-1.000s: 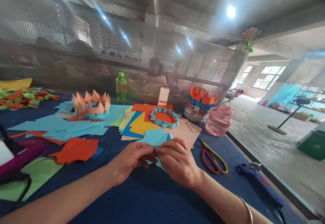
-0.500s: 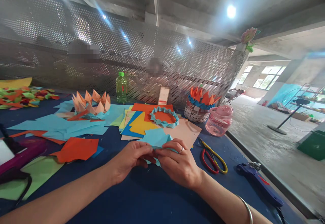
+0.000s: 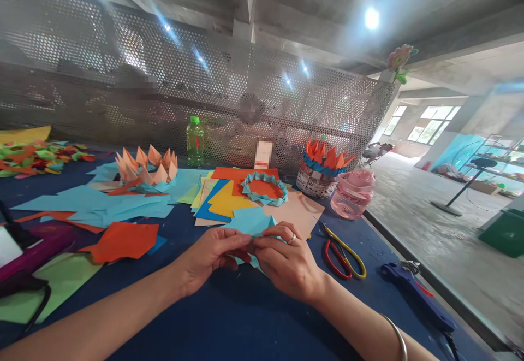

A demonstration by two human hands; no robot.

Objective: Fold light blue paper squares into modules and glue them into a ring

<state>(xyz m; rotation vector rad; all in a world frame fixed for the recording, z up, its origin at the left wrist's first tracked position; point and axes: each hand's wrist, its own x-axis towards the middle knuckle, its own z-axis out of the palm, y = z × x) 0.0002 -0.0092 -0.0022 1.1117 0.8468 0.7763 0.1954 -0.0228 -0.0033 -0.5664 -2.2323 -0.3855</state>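
Between my hands is a piece of light blue paper (image 3: 252, 221), partly folded, with its near edge hidden by my fingers. My left hand (image 3: 219, 249) pinches its left side between thumb and fingers. On the right side, my right hand (image 3: 286, 260), wearing a ring, grips the same paper with bent fingers. The fingertips of both hands meet at the middle. Just beyond lies a folded light blue paper ring (image 3: 265, 188) on orange paper. Scissors (image 3: 344, 252) with one red and one yellow handle rest right of my right hand.
A folded peach paper crown (image 3: 147, 169) stands at left among blue sheets (image 3: 102, 203). Orange paper (image 3: 123, 241) lies nearer. Behind are a green bottle (image 3: 195, 141), a tub with orange paper points (image 3: 318, 178) and a pink jar (image 3: 352, 194). A glue gun (image 3: 417, 295) lies near the right edge.
Both hands stay in nearly the same place on the light blue paper. Only a slight shift of the fingers shows.
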